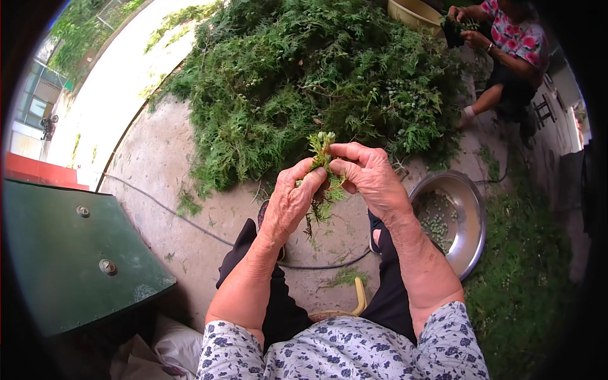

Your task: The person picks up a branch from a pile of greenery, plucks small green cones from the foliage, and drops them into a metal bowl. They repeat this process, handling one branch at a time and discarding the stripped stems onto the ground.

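My left hand (297,190) pinches a small conifer sprig (317,154), which carries pale green cones at its tip. My right hand (368,175) is at the sprig's right side, thumb and forefinger close together at the cones; whether a cone is between them is hard to tell. Beyond both hands lies a big heap of cut conifer branches (304,90), dotted with pale cones. A steel basin (475,228) right of my right forearm has many loose green cones (434,223) at its bottom.
A co-worker (515,42) sits at the upper right, holding a sprig, near a yellow basin (415,14). Dark cable (190,219) crosses the concrete floor. On the left stands a green metal box (85,251); cut greenery (517,275) covers the floor at the right.
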Motion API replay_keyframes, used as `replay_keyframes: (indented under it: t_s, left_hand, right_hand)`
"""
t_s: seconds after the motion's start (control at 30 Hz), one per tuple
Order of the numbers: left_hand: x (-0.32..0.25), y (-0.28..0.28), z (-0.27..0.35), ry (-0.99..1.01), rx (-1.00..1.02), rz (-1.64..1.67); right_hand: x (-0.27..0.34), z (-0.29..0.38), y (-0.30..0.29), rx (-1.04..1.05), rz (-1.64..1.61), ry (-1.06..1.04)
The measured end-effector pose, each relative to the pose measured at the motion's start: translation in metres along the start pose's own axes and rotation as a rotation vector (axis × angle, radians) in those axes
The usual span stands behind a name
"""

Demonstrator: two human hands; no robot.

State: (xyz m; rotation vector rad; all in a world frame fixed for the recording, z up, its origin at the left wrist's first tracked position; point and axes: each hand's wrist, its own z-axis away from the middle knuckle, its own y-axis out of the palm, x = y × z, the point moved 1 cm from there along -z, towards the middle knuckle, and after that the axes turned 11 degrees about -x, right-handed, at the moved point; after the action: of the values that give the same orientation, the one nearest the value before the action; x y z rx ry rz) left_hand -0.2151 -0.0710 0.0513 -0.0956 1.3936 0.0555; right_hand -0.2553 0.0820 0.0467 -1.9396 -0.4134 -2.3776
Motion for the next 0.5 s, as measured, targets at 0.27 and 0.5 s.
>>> replay_keyframes:
  t_s: [0.27, 0.5]
  left_hand:
    - [0.007, -0.001, -0.001, 0.391, -0.042, -0.365]
    - [0.004, 0.008, 0.002, 0.048, -0.182, -0.018]
  right_hand:
    - [-0.001, 0.007, 0.009, -0.101, 0.208, -0.207]
    - [-0.003, 0.001, 0.007, -0.208, -0.317, 0.0]
